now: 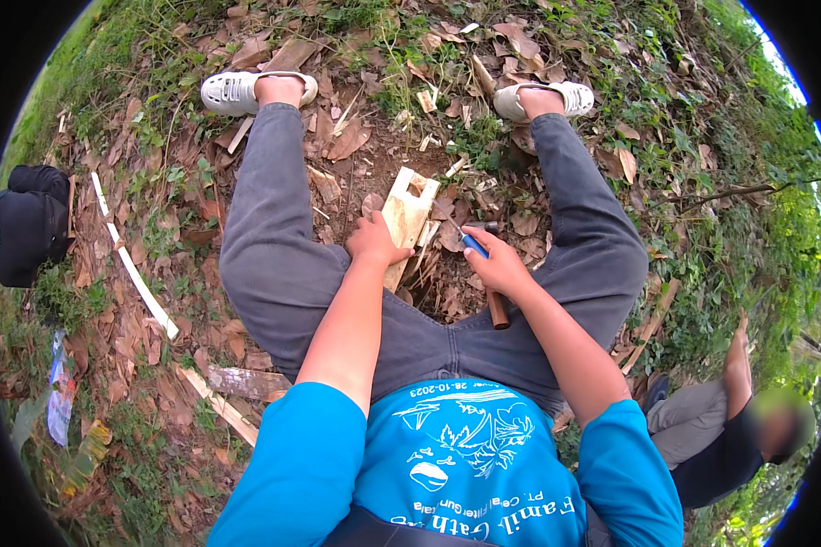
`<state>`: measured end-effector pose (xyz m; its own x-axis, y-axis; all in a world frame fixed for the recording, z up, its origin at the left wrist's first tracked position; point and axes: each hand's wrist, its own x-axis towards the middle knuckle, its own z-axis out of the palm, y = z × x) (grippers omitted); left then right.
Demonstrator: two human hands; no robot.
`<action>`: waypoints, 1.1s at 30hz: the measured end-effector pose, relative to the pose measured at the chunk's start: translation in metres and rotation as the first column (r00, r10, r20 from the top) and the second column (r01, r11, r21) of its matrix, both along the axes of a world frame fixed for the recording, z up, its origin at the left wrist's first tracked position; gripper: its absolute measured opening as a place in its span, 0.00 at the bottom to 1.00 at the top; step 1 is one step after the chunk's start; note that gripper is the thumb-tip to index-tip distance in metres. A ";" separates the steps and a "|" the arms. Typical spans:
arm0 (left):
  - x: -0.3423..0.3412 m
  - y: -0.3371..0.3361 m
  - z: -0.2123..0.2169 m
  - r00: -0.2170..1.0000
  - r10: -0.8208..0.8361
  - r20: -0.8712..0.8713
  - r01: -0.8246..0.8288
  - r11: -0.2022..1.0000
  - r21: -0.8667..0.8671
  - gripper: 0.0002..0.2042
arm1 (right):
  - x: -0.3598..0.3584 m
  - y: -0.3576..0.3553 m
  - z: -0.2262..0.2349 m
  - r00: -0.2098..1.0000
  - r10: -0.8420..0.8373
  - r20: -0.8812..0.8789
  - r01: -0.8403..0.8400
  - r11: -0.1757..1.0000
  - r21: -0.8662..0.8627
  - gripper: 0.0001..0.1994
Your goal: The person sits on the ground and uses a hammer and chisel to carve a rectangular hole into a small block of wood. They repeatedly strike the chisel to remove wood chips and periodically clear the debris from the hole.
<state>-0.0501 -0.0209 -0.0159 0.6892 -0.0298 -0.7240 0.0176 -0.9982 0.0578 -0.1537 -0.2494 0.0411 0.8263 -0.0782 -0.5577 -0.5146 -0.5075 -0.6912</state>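
Observation:
Between my legs, a pale wooden board with a squared notch at its far end stands out from the ground. My left hand is closed on the board's left edge, thumb across its face. My right hand grips the blue handle of a chisel; its thin blade points far left toward the board, and the tip is hard to make out. Under the right hand lies a hammer, its brown wooden handle showing below the hand and its dark head just beyond. The right palm hides the handle's middle.
Wood chips and dry leaves cover the ground between my shoes. A dark bag and a long pale wood strip lie at the left. Another person sits at the lower right. More planks lie by my left hip.

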 end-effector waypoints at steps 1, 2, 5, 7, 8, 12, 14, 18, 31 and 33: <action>-0.003 -0.002 0.000 0.998 0.038 -0.045 -0.038 0.999 -0.009 0.57 | 0.001 -0.002 -0.003 0.999 0.023 -0.023 -0.023 1.000 0.007 0.25; -0.003 -0.005 0.000 0.996 0.084 -0.009 -0.085 0.996 -0.042 0.52 | 0.004 -0.004 -0.006 0.998 0.046 -0.042 -0.046 0.999 0.012 0.23; -0.007 -0.003 -0.014 0.944 0.283 0.169 -0.265 0.957 -0.119 0.42 | 0.015 0.006 0.004 0.992 0.105 -0.065 -0.106 0.994 -0.015 0.24; -0.014 -0.011 -0.025 0.890 0.361 0.279 -0.338 0.932 -0.128 0.33 | 0.021 0.017 0.010 0.995 0.054 -0.080 -0.060 0.996 -0.073 0.23; -0.018 -0.014 -0.032 0.855 0.387 0.344 -0.367 0.922 -0.124 0.31 | 0.023 0.019 0.007 0.995 0.063 -0.071 -0.072 0.989 -0.127 0.23; -0.023 -0.020 -0.048 0.805 0.382 0.453 -0.345 0.924 -0.167 0.29 | 0.016 0.010 -0.007 0.979 0.175 0.108 -0.147 0.963 -0.224 0.23; -0.028 -0.018 -0.057 0.771 0.379 0.512 -0.331 0.925 -0.186 0.27 | 0.026 0.013 0.010 0.973 0.232 -0.017 -0.232 0.959 -0.162 0.24; -0.026 -0.017 -0.065 0.745 0.389 0.542 -0.325 0.921 -0.214 0.25 | 0.041 0.011 0.030 0.919 0.307 -0.246 -0.326 0.944 -0.041 0.23; -0.033 -0.008 -0.073 0.638 0.521 0.566 -0.213 0.826 -0.521 0.41 | 0.048 0.028 0.054 0.885 0.348 -0.311 -0.369 0.929 -0.012 0.27; -0.033 -0.005 -0.074 0.616 0.545 0.569 -0.163 0.795 -0.585 0.43 | 0.054 0.039 0.059 0.873 0.369 -0.318 -0.391 0.920 -0.006 0.28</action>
<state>-0.0830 -0.0261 -0.0901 0.9874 0.1580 -0.0098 0.1291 -0.7681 0.6272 -0.0997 -0.2108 0.0998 0.5904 0.1602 -0.7911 -0.4518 -0.7466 -0.4883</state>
